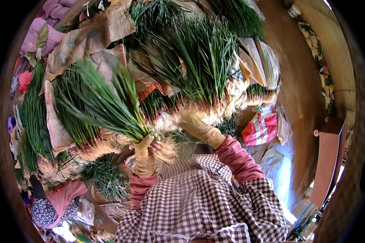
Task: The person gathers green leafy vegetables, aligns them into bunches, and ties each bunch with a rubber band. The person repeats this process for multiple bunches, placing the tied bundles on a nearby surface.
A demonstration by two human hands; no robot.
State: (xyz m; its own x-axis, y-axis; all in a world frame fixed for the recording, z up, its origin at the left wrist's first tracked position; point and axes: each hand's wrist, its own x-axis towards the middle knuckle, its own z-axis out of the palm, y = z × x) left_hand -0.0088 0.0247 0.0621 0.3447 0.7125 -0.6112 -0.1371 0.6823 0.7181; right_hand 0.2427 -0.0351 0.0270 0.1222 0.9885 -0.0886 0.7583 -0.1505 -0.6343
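Observation:
My left hand, in a tan glove with bare fingertips showing, is closed round a bunch of long green leafy plants. Their leaves fan out to the upper left, and pale stringy roots hang out beside the fingers. Farther right, my right hand, also gloved, reaches to the root ends of a large row of similar plants. It is blurred, and its fingers are partly lost against the pale roots, so a grip cannot be made out.
More rooted plants lie at the left among woven sacks. Loose green leaves lie below them. A red and white bag sits right of my right arm. Another person is at the lower left. A brown box-like object stands far right.

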